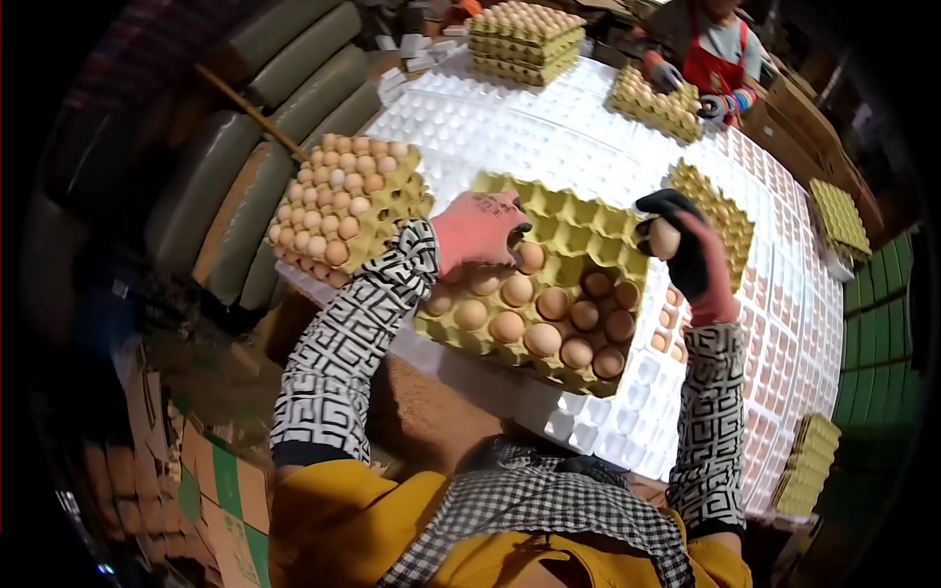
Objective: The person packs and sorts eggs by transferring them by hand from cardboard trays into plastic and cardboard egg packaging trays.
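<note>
A yellow-green egg tray (573, 206) lies in front of me; its near rows hold several brown eggs (542, 339), and the far cups show bare. My left hand (480, 233), in a pink glove with black fingertips, is curled low over the tray's left part. Close beside its fingertips is an egg (530, 257); what lies under the fingers is hidden. Above the tray's right edge, my right hand (694, 245), gloved in pink and black, grips a pale brown egg (664, 238) in its fingers.
White plastic egg trays (569, 127) cover the table, several filled on the right. A stack of egg-filled trays (338, 201) stands left, another stack (524, 44) at the back. Beyond the right hand is a yellow tray (720, 211). A co-worker (716, 59) handles eggs opposite.
</note>
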The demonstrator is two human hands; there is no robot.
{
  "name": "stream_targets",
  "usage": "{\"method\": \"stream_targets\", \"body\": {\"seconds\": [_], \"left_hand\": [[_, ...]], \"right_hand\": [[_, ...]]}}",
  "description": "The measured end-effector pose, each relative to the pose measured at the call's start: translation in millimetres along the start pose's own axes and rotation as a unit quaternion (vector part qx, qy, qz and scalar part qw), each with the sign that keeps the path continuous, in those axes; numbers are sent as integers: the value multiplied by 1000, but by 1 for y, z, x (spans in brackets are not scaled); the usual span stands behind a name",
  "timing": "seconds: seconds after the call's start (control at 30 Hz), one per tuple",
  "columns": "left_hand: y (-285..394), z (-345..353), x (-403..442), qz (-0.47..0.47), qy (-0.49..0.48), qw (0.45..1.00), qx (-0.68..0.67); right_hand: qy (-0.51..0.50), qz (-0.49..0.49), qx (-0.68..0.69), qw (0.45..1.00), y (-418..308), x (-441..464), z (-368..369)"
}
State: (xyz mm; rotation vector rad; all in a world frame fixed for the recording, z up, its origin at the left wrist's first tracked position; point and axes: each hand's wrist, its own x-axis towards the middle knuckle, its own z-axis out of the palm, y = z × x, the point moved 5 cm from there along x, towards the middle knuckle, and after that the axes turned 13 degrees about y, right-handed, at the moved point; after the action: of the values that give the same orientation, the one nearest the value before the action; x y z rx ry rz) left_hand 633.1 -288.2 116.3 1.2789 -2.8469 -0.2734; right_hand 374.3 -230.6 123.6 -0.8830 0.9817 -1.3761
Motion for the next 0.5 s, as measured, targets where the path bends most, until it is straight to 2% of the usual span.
{"method": "stream_targets", "body": {"seconds": [0.03,0.07,0.1,0.17,0.2,0.3,0.33,0.37,0.4,0.43,0.47,0.5], "left_hand": [[3,-2,4,15,1,1000,16],[4,3,6,45,35,998,24],[8,5,8,49,11,997,55],[19,7,13,62,-37,990,122],[23,10,15,97,-43,986,126],[20,4,10,99,21,994,47],[5,-7,4,49,78,993,-77],[-9,-16,-11,-23,148,925,-350],[-37,-8,-15,-77,117,825,-547],[-59,3,-21,-129,79,682,-716],[-66,1,-30,-138,92,700,-694],[-71,0,-38,-146,104,717,-674]], "right_hand": [[45,23,-174,983,5,-1,8],[18,-40,-404,914,7,-7,27],[-13,-96,-610,786,5,-13,50],[-48,-262,-753,602,33,-13,50],[-91,-219,-766,598,46,-10,48],[-132,-246,-754,594,46,-16,38],[-147,-249,-747,599,47,-19,33],[-144,-251,-739,608,45,-21,29],[-140,-255,-731,618,42,-24,28],[-136,-255,-721,629,40,-27,29],[-160,-209,-734,626,42,-24,32],[-160,-208,-733,627,43,-22,31]]}}
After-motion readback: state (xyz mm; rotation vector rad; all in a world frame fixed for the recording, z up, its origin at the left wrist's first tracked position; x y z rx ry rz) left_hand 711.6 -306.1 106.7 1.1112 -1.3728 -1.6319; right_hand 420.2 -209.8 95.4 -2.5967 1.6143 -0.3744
